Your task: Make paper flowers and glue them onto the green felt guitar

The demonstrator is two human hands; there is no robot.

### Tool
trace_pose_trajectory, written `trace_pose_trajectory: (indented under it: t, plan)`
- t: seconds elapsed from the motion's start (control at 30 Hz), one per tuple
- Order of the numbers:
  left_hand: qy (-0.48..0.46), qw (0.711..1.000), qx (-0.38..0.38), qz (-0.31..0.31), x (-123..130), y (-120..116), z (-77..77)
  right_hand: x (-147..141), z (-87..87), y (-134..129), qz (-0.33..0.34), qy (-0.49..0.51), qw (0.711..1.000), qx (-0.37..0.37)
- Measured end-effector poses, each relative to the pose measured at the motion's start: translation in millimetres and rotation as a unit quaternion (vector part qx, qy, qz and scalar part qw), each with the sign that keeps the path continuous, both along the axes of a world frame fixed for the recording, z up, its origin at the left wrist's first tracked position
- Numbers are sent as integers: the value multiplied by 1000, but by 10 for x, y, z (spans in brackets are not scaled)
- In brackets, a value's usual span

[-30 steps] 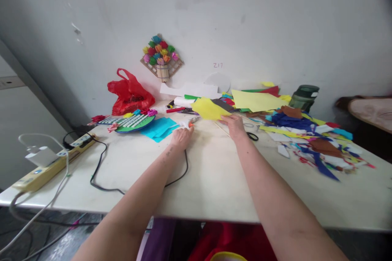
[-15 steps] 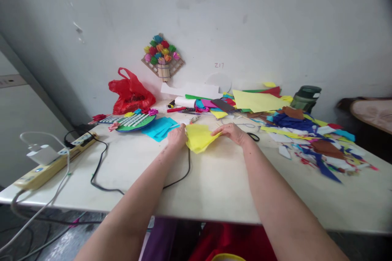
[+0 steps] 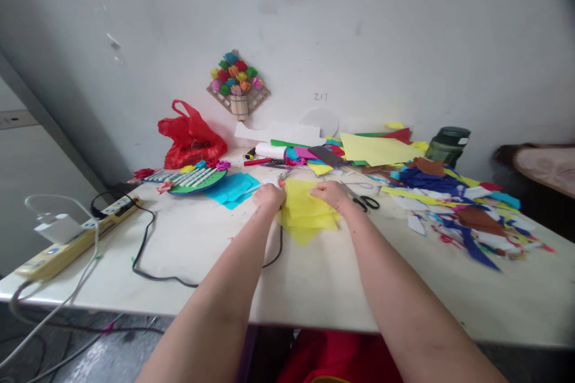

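Several thin yellow paper sheets [image 3: 303, 209] hang between my hands in a loose, uneven stack, with one corner pointing toward me. My left hand [image 3: 269, 196] is closed at their left edge, its fingertips partly hidden. At the upper right of the sheets, my right hand [image 3: 332, 194] pinches the paper between thumb and fingers. Black-handled scissors [image 3: 366, 202] lie just beyond my right wrist. To the left of my left hand are blue paper sheets [image 3: 231, 190] on the table.
A power strip [image 3: 81, 242] with a white charger [image 3: 58, 228] sits at the left; a black cable [image 3: 146, 245] crosses the table. A green round craft [image 3: 197, 181] and a red bag [image 3: 191, 137] stand farther back. Colourful paper scraps [image 3: 480, 218] and a green bottle [image 3: 449, 145] are at the right.
The yellow sheets have unfolded, now spread flatter with a corner hanging toward me. My left hand has moved right, closer to my right hand. More of the scissors shows.
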State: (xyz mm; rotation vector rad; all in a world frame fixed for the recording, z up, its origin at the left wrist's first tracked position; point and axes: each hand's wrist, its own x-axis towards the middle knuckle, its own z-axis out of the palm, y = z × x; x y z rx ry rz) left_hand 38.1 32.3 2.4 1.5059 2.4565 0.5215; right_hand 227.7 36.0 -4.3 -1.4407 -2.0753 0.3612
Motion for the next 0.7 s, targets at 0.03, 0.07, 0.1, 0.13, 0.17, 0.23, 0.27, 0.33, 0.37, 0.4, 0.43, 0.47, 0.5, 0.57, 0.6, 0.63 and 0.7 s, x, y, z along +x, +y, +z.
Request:
trace_pose_trajectory:
  t: [0.03, 0.07, 0.1, 0.13, 0.17, 0.23, 0.27, 0.33, 0.37, 0.4, 0.43, 0.47, 0.5, 0.57, 0.6, 0.63, 0.7]
  plan:
    - [-8, 1000, -1, 4, 14, 21, -10, -45, -19, 9, -2, -14, 1000, 12]
    - [-16, 1000, -1, 8, 25, 37, -19, -91, -45, 19, 10, -24, 999, 36]
    - [-25, 1000, -1, 11, 34, 46, -25, -135, -79, 30, 30, -30, 997, 57]
    - [-33, 999, 2, 14, 41, 48, -28, -174, -118, 42, 55, -33, 996, 66]
    - [-41, 999, 7, 18, 45, 45, -29, -206, -159, 53, 74, -37, 994, 65]
    - [-64, 997, 18, 25, 50, 23, -26, -244, -236, 73, 104, -65, 991, 45]
    - [-82, 996, 24, 32, 53, 8, -25, -250, -267, 81, 118, -80, 989, 40]
    - [-118, 991, 37, 45, 65, -26, -26, -244, -307, 94, 131, -97, 986, 36]
    - [-133, 989, 43, 51, 77, -44, -29, -235, -316, 99, 135, -99, 985, 37]
    - [-144, 987, 49, 53, 94, -64, -33, -225, -321, 103, 137, -98, 985, 37]
    - [-151, 986, 54, 54, 117, -86, -36, -215, -323, 106, 141, -96, 985, 36]
    - [-158, 984, 65, 56, 146, -110, -38, -206, -322, 109, 145, -92, 985, 34]
    - [-164, 982, 79, 58, 179, -135, -38, -198, -320, 110, 149, -89, 984, 32]
    - [-162, 979, 102, 70, 253, -187, -24, -185, -317, 112, 157, -85, 984, 29]
    - [-156, 978, 111, 78, 290, -210, -11, -180, -318, 114, 160, -85, 983, 27]
    - [-148, 978, 124, 77, 326, -229, 8, -176, -320, 117, 162, -83, 983, 26]
    - [-130, 978, 146, 71, 385, -254, 57, -172, -327, 127, 163, -79, 983, 24]
